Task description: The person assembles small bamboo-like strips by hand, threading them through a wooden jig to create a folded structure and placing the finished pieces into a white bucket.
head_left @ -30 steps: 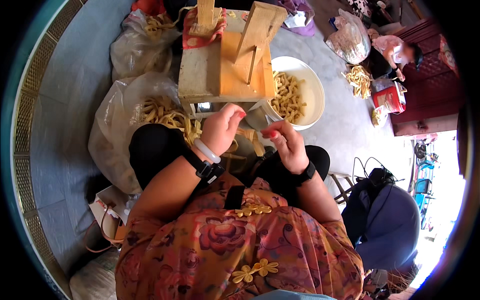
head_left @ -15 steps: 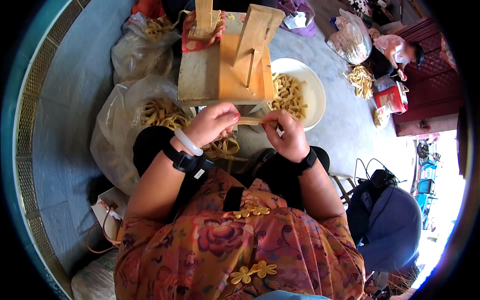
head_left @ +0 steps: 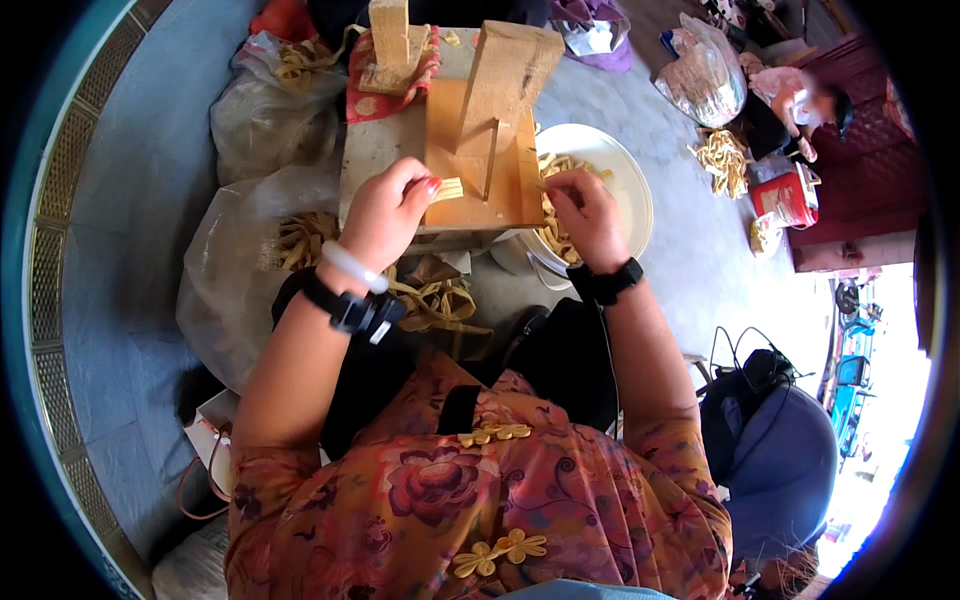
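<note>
My left hand (head_left: 392, 205) pinches a short, flat pale-yellow strip (head_left: 449, 189) between thumb and fingers, over the front of a wooden stand. The strip's free end points right, toward a thin upright rod (head_left: 491, 160) in front of a thick slanted wooden board (head_left: 510, 75). The board rises from an orange-brown wooden base (head_left: 448, 130). My right hand (head_left: 592, 215) is closed in a pinch beside the base's right edge, over a white bowl (head_left: 637, 165). Whatever is between its fingertips is too small to make out. Pale folded strip pieces (head_left: 560, 240) lie in the bowl.
Clear plastic bags (head_left: 230, 230) with more strips stand at the left. Loose strips (head_left: 440, 305) hang below the stand. A wooden post (head_left: 390, 35) stands on red cloth at the back. Far right, another person (head_left: 790, 100) sits near a red bucket (head_left: 785, 200).
Both hands have moved up and apart from the strip they held between them. The left now holds a strip over the base; the right has shifted over the bowl's left side.
</note>
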